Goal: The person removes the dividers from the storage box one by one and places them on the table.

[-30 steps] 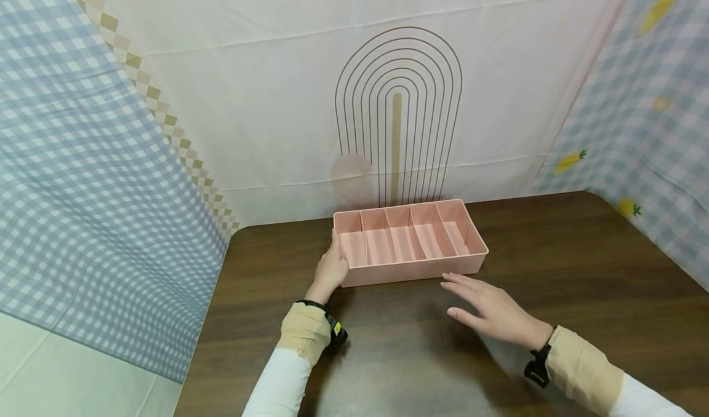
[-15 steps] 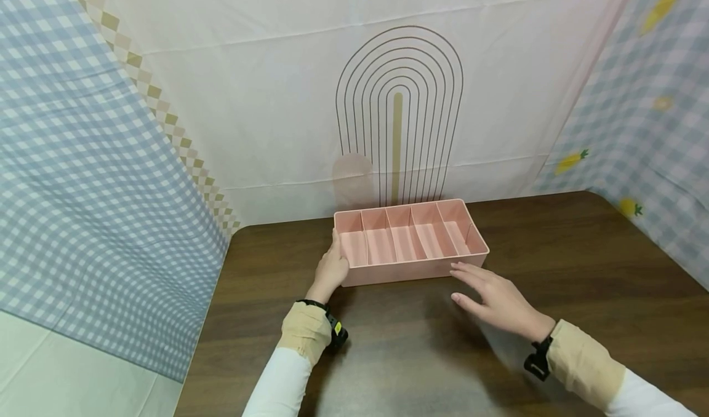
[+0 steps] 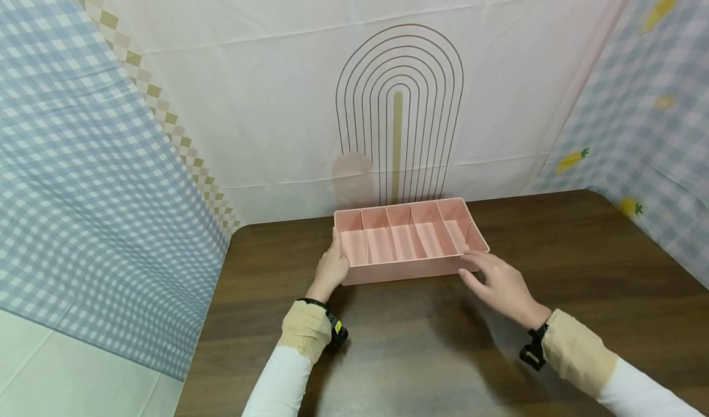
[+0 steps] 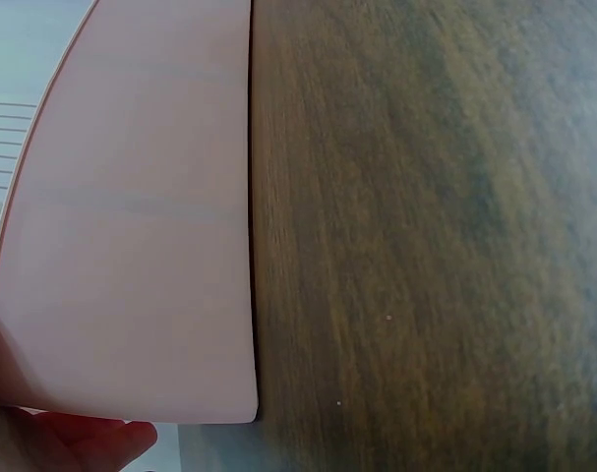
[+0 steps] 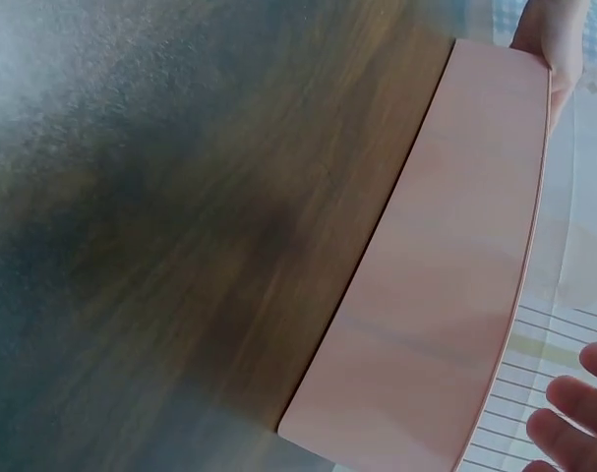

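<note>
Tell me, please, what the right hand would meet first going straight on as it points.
The right hand would probably meet the pink rectangular plastic box near its right end, though depth is unclear.

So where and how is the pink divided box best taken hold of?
Probably by its two short end walls, one hand from each side: the pink divided box is long and narrow, open side up, and the left hand grips the left one, leaving the other for the right hand.
</note>
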The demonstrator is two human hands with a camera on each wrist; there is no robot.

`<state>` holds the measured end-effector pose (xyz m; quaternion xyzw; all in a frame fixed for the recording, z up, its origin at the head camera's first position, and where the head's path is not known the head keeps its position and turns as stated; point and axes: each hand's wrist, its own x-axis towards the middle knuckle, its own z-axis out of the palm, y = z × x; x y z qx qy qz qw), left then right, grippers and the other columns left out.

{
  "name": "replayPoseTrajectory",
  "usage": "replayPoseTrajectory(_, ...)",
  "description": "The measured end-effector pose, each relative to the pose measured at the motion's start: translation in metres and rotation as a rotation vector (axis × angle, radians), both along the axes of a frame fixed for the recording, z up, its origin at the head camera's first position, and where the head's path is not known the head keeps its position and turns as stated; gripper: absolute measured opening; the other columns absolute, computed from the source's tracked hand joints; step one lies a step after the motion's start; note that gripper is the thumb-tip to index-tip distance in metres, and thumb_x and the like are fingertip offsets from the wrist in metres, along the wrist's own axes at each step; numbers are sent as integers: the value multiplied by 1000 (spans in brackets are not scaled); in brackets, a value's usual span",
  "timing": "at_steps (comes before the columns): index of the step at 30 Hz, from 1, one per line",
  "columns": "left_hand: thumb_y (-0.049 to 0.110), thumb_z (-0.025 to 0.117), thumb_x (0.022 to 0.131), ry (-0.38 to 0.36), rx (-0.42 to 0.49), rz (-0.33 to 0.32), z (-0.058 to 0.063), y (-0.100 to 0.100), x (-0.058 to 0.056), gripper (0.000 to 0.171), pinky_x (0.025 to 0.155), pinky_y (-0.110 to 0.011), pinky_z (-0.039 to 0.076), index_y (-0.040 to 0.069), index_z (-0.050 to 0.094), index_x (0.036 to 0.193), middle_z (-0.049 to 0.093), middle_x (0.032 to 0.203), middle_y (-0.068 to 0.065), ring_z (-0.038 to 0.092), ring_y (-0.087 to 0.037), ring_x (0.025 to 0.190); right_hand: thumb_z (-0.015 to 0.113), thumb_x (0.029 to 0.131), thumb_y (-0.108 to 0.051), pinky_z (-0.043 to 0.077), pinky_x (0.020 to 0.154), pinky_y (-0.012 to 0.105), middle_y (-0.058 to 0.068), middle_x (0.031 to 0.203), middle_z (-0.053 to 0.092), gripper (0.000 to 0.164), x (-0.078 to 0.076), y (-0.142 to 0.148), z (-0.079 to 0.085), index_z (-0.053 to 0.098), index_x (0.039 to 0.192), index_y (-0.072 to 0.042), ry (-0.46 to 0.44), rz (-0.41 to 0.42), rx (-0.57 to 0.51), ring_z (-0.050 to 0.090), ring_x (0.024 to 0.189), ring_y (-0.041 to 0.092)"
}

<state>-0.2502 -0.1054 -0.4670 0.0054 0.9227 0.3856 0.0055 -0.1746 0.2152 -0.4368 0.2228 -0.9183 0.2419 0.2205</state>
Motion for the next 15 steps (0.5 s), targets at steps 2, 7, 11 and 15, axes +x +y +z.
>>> replayPoseTrajectory(2, 7, 34, 89, -1, 0, 0, 0, 0, 0, 65, 63, -43, 44, 10, 1, 145, 31, 143, -15, 48, -24, 60, 60, 84, -21, 47, 72, 52, 17, 113, 60, 28, -2, 0, 0, 62, 107, -6, 1, -9, -9, 55, 101, 33)
replayPoseTrajectory(7, 7, 33, 89, -7, 6, 6, 0, 1, 0, 65, 66, -44, 45, 10, 0, 145, 32, 143, -15, 49, -24, 63, 58, 85, -22, 47, 70, 52, 18, 116, 58, 29, -5, 1, 0, 62, 109, -5, -27, -24, -31, 55, 101, 34)
replayPoseTrajectory(11, 6, 34, 89, -2, -1, 5, 0, 0, 0, 65, 57, -39, 41, 10, 0, 145, 34, 142, -16, 45, -23, 56, 56, 87, -24, 47, 69, 52, 19, 115, 58, 31, -9, 0, 0, 60, 111, -3, -58, -44, -34, 56, 97, 34)
replayPoseTrajectory(15, 6, 34, 88, -1, 1, 2, 0, 0, 0, 66, 54, -37, 38, 10, 0, 144, 35, 141, -17, 42, -22, 53, 54, 89, -27, 47, 68, 51, 19, 112, 60, 33, -14, -1, 1, 60, 110, -3, -88, -76, -31, 58, 89, 31)
